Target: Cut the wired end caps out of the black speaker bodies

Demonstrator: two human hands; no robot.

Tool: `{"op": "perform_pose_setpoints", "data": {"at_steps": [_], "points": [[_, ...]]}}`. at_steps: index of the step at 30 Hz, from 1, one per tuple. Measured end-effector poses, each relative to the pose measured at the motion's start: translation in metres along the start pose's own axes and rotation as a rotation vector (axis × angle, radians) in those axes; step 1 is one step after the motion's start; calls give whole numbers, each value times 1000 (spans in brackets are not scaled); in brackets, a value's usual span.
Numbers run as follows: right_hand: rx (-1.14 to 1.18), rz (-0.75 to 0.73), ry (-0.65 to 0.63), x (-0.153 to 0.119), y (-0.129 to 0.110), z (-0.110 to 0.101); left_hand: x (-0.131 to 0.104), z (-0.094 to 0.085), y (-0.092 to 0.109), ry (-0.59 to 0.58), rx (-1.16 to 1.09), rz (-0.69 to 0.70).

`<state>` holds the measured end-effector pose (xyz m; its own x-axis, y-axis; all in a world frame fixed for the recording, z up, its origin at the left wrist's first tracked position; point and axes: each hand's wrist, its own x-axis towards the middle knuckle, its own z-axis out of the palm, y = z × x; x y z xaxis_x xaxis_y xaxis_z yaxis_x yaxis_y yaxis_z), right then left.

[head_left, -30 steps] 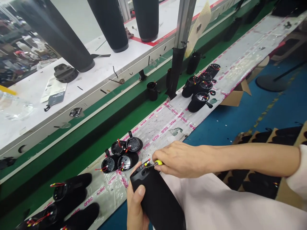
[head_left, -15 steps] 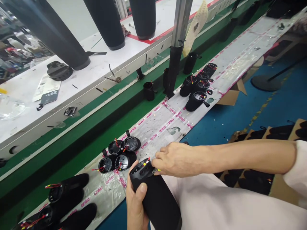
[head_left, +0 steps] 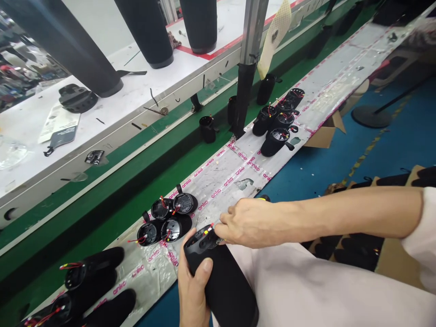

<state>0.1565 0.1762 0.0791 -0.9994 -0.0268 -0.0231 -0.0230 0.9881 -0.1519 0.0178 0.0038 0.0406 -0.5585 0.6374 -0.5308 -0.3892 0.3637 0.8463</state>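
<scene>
A long, pale work surface, wrapped in clear film and printed with pink lettering, runs diagonally beside a green strip, with a blue floor beyond its other edge. On the pale surface, a cluster of four open-ended black cylinders trails thin red wires, and more dark cylinders lie nearer the lower left corner.

In front of the person's pale clothing, a black, fabric-covered cylinder with a smooth, dark end piece is held tilted, its wired end up and towards the pale surface. The left hand wraps around its side near that end, thumb laid across the fabric. The right hand has its fingers curled closed at the rim, just beside short red wires with small yellow and white connectors; what the fingertips pinch is hidden. A yellow-and-black object peeks out behind that hand, and its link to the grip cannot be told.

The cylinder looks stiff and moderately heavy, its matt covering probably giving fair grip, while the smooth end could be slippery. The covered body just below the end seems the sound place to hold; the wires look delicate and poor to pull on.
</scene>
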Motion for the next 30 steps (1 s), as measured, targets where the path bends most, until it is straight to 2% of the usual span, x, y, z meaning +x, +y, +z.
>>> {"op": "perform_pose_setpoints", "data": {"at_steps": [4, 8, 10, 12, 14, 19, 23, 30], "points": [[36, -9, -64, 3, 3, 4, 2, 0, -3, 0, 32, -1], [197, 16, 88, 4, 5, 25, 3, 1, -9, -59, -192, 12], [315, 79, 163, 2, 5, 31, 4, 1, -15, -79, -337, -36], [413, 163, 194, 0, 6, 32, 3, -1, -20, -100, -444, -92], [471, 206, 163, -2, 7, 30, 3, -3, -24, -127, -480, -111], [414, 146, 35, -3, 4, 27, 6, -3, -25, -135, -425, -127], [234, 121, 45, -1, 2, 28, 11, -1, -18, -108, -378, -137], [105, 62, 22, 0, 5, 16, 3, 2, -4, -65, -111, 18]]}}
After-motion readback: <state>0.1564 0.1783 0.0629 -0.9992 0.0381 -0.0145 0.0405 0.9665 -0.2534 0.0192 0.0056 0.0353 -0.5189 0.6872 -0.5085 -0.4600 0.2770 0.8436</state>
